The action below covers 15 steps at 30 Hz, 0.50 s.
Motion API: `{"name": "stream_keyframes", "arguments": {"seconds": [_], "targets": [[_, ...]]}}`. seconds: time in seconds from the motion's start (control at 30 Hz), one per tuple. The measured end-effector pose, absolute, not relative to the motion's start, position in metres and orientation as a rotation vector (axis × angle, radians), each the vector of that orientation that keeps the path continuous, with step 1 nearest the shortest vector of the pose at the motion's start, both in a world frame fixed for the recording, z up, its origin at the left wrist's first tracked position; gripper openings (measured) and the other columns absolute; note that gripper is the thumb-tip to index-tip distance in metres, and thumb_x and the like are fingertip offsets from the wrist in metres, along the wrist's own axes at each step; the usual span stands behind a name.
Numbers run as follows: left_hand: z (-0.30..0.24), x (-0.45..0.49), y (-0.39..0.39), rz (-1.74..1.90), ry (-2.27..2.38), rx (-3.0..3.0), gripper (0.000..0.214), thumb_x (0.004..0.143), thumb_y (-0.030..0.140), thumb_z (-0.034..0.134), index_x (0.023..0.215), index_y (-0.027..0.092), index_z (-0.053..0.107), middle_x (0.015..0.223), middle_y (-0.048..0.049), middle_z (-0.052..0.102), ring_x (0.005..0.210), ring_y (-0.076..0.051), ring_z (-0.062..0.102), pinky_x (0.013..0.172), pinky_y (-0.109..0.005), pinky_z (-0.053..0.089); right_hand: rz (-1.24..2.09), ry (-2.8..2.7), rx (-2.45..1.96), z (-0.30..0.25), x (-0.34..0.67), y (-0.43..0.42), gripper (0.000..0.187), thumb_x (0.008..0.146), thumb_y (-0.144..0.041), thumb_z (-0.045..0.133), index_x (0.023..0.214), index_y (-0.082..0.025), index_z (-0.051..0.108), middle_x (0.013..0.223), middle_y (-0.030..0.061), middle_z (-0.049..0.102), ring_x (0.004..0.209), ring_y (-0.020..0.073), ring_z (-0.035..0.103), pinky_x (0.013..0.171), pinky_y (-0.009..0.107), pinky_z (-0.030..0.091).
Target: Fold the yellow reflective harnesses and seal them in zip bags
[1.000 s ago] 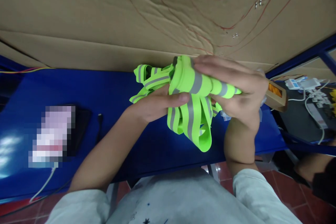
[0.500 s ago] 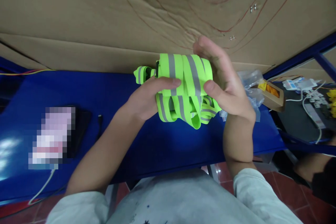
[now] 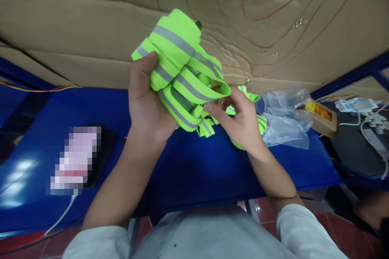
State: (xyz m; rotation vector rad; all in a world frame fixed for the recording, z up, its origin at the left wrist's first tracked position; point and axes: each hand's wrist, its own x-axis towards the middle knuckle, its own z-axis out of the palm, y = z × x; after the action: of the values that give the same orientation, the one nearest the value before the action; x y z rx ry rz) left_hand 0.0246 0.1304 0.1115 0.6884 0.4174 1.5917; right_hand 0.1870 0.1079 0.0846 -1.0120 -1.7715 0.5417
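A bundle of neon-green straps with grey reflective stripes (image 3: 179, 68) is held up above the blue table (image 3: 194, 166). My left hand (image 3: 146, 97) is wrapped round the left side of the bundle, thumb on top. My right hand (image 3: 240, 119) pinches loose strap loops on the bundle's lower right side. More green strap hangs behind and below my right hand, partly hidden by it.
A crumpled clear plastic bag (image 3: 284, 117) lies right of my hands, with a small brown box with an orange window (image 3: 322, 115) beside it. A phone-like object with a white cable (image 3: 75, 160) sits at left. A cardboard sheet (image 3: 91, 16) with red lines forms the back wall. White cables (image 3: 369, 119) lie at far right.
The bundle has been lifted up and to the left and turned. My right hand came off its top and now pinches loose loops below. The plastic bag shows more fully.
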Motion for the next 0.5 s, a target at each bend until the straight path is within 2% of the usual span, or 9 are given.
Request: {"name": "stream_keyframes", "arguments": {"seconds": [0.07,0.13,0.2,0.27,0.37,0.5], "targets": [[0.111,0.024,0.131,1.571,0.377,0.677,0.030,0.102,0.033,0.048,0.104,0.017,0.073,0.114,0.0000,0.077,0.143,-0.023,0.055,0.123,-0.038,0.044,0.607,-1.717,-1.002,0.084,0.187,0.109,0.040,0.090,-0.048,0.076,0.118,-0.024,0.064,0.107,0.0033,0.070,0.091,0.0161,0.064,0.078,0.030,0.053],[0.111,0.022,0.130,1.532,0.365,0.689,0.033,0.102,0.034,0.045,0.107,0.017,0.073,0.121,-0.0013,0.076,0.145,-0.025,0.053,0.123,-0.043,0.044,0.714,-1.721,-0.963,0.085,0.188,0.109,0.038,0.086,-0.047,0.081,0.111,-0.023,0.064,0.101,0.0024,0.068,0.090,0.0163,0.062,0.080,0.030,0.052],[0.110,0.022,0.129,1.518,0.391,0.706,0.033,0.101,0.034,0.046,0.109,0.019,0.075,0.126,-0.0020,0.075,0.150,-0.025,0.048,0.124,-0.043,0.043,0.823,-1.733,-0.943,0.088,0.190,0.108,0.030,0.087,-0.046,0.080,0.091,-0.021,0.062,0.083,-0.0008,0.061,0.078,0.0137,0.057,0.074,0.029,0.050],[0.109,0.021,0.128,1.552,0.407,0.714,0.033,0.099,0.033,0.048,0.110,0.020,0.076,0.129,-0.0015,0.075,0.154,-0.024,0.042,0.127,-0.040,0.040,0.879,-1.743,-0.931,0.091,0.194,0.107,0.037,0.090,-0.046,0.077,0.077,-0.021,0.054,0.072,-0.0030,0.052,0.069,0.0111,0.050,0.066,0.027,0.044],[0.108,0.020,0.127,1.642,0.403,0.737,0.030,0.098,0.031,0.051,0.107,0.022,0.078,0.127,0.0011,0.077,0.155,-0.023,0.040,0.129,-0.037,0.036,0.911,-1.788,-0.903,0.098,0.203,0.109,0.040,0.089,-0.048,0.078,0.075,-0.020,0.052,0.068,-0.0048,0.050,0.062,0.0087,0.045,0.059,0.024,0.038],[0.107,0.020,0.127,1.659,0.427,0.756,0.028,0.097,0.031,0.054,0.106,0.025,0.079,0.120,0.0042,0.079,0.155,-0.024,0.040,0.130,-0.039,0.035,0.833,-1.878,-0.949,0.108,0.217,0.109,0.032,0.091,-0.041,0.077,0.078,-0.019,0.058,0.065,-0.0057,0.053,0.057,0.0071,0.044,0.055,0.022,0.036]]}}
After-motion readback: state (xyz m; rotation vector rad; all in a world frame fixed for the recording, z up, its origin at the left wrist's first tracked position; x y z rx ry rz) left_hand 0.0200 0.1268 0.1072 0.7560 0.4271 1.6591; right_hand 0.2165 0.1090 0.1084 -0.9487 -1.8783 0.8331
